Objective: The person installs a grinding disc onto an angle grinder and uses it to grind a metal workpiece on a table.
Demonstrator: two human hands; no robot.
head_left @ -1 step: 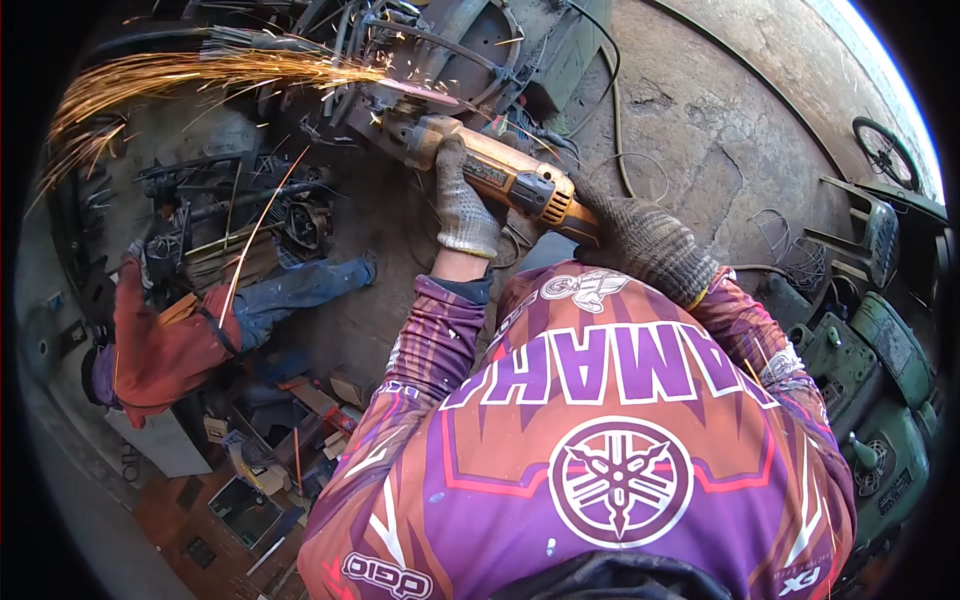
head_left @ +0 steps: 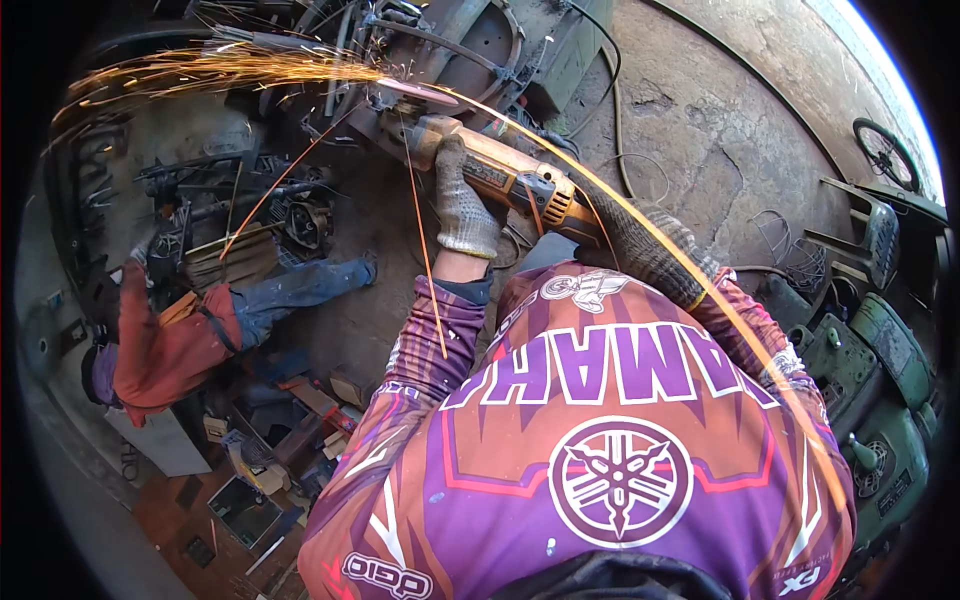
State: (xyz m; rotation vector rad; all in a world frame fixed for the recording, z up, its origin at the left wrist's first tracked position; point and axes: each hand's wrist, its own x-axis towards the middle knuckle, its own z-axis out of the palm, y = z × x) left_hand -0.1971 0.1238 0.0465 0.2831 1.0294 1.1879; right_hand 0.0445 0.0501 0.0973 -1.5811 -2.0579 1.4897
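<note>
Both my hands, in grey knit gloves, hold a yellow and black angle grinder [head_left: 492,168]. My left hand [head_left: 466,205] is closed round its body just behind the head. Farther back, my right hand [head_left: 655,245] wraps the rear handle, its fingers partly hidden. The thin grinding disc [head_left: 425,93] meets a dark metal frame [head_left: 448,47] at the top. Orange sparks [head_left: 240,68] fly left from the contact, and long bright streaks cross the grinder and my right arm. The exact contact spot is lost in the glare.
At left a co-worker [head_left: 185,345] in a red top bends over metal scrap [head_left: 220,200]. Cables [head_left: 617,130] run along the concrete floor [head_left: 700,110]. Green machinery [head_left: 885,430] stands at right, near a wheel rim [head_left: 885,153]. Boxes and tools [head_left: 270,450] lie lower left.
The spark stream has a different shape, with new long streaks over the grinder and my right arm. The co-worker has shifted slightly. My hands and the grinder stay nearly in place.
</note>
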